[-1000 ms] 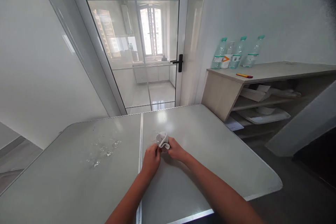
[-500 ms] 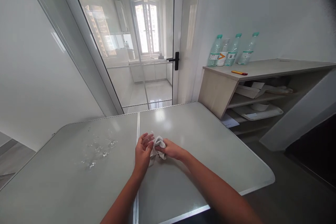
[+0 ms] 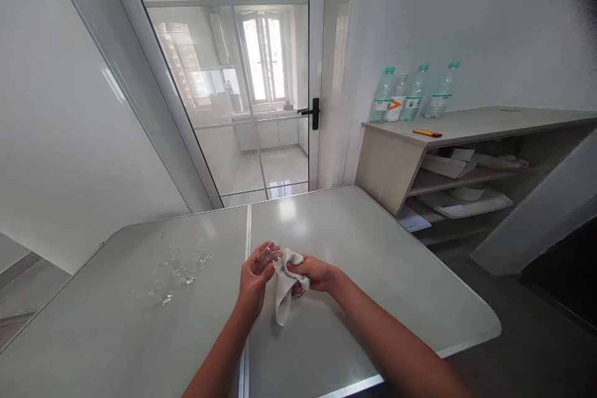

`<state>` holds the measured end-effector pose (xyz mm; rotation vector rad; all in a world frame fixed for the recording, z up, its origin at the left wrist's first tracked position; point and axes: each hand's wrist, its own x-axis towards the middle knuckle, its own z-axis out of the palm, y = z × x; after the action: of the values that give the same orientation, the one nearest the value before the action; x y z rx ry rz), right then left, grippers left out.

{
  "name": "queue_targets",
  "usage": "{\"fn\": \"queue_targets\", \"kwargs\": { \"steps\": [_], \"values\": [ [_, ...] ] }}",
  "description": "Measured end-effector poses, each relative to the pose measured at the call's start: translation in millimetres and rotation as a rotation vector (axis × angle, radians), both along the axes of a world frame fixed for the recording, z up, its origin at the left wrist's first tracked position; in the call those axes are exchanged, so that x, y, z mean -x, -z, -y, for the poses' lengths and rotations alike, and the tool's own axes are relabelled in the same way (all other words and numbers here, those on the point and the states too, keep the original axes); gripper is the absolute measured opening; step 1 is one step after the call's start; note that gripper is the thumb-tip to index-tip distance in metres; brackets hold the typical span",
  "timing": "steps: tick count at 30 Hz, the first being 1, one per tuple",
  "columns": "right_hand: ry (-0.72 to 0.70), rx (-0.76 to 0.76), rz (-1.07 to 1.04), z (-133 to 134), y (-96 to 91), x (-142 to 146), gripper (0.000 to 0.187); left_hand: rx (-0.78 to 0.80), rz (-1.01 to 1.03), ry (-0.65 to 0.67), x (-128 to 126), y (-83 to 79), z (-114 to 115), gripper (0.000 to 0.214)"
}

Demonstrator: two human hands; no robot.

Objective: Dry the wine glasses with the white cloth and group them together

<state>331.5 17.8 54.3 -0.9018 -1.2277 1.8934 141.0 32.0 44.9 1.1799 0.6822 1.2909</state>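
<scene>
- Clear glassware (image 3: 203,260) sits toward the surface's (image 3: 364,242) far left corner.
- The left hand (image 3: 254,275) curls its fingers around a clear glass (image 3: 269,253), short of the far edge.
- A white cloth (image 3: 282,297) hangs beside it, clamped by the right hand (image 3: 316,271).

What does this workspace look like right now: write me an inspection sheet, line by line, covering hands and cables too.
Surface: grey table with a metal seam running front to back.
Things in use: clear glass item and white cloth, held side by side; more clear glassware on the table's left half, count hard to tell.
Clutter: teal-capped bottles and a red-and-yellow item on the side cabinet.
Hands: left hand holds the glass item; right hand grips the cloth.
Cables: nothing seen.
Surroundings: glazed door with black handle beyond the table.
</scene>
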Motion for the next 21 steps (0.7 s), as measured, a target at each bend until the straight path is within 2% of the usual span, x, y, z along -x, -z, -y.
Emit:
{"fn": "queue_targets", "kwargs": {
  "steps": [2,5,7,9,11,13,15,17,19,21],
  "values": [
    [0.060,-0.175,0.158,-2.2,-0.2,-1.4,0.044,0.024,-0.031,-0.077,-3.3,0.2,0.8,0.067],
    [0.249,-0.578,0.566,-5.2,1.9,8.5,0.020,0.071,-0.120,-0.237,-4.4,-1.1,-0.4,0.066],
    [0.333,-0.732,0.736,-5.8,3.9,17.5,0.016,0.057,-0.149,-0.287,-1.3,-1.7,-2.8,0.066],
    [0.321,-0.695,0.695,-5.4,5.6,22.6,0.018,0.024,-0.127,-0.240,3.9,-1.4,-5.8,0.067],
    [0.221,-0.482,0.452,-4.4,7.0,21.4,0.026,0.020,-0.076,-0.120,9.1,-0.6,-8.6,0.067],
    [0.088,-0.216,0.142,-3.7,8.5,15.7,0.042,0.026,-0.040,0.001,12.2,0.2,-10.2,0.070],
    [0.010,-0.059,-0.056,-4.0,9.9,9.1,0.058,0.021,-0.035,0.048,12.0,0.3,-10.4,0.071],
    [0.037,-0.106,-0.023,-5.0,10.8,5.5,0.054,0.014,-0.061,0.004,8.8,-0.7,-9.2,0.069],
    [0.136,-0.337,0.229,-6.1,11.4,6.7,0.036,0.028,-0.126,-0.099,4.1,-2.5,-7.2,0.067],
    [0.261,-0.630,0.585,-6.2,12.4,12.5,0.018,0.055,-0.203,-0.226,0.3,-4.9,-5.2,0.064]
  ]
}}
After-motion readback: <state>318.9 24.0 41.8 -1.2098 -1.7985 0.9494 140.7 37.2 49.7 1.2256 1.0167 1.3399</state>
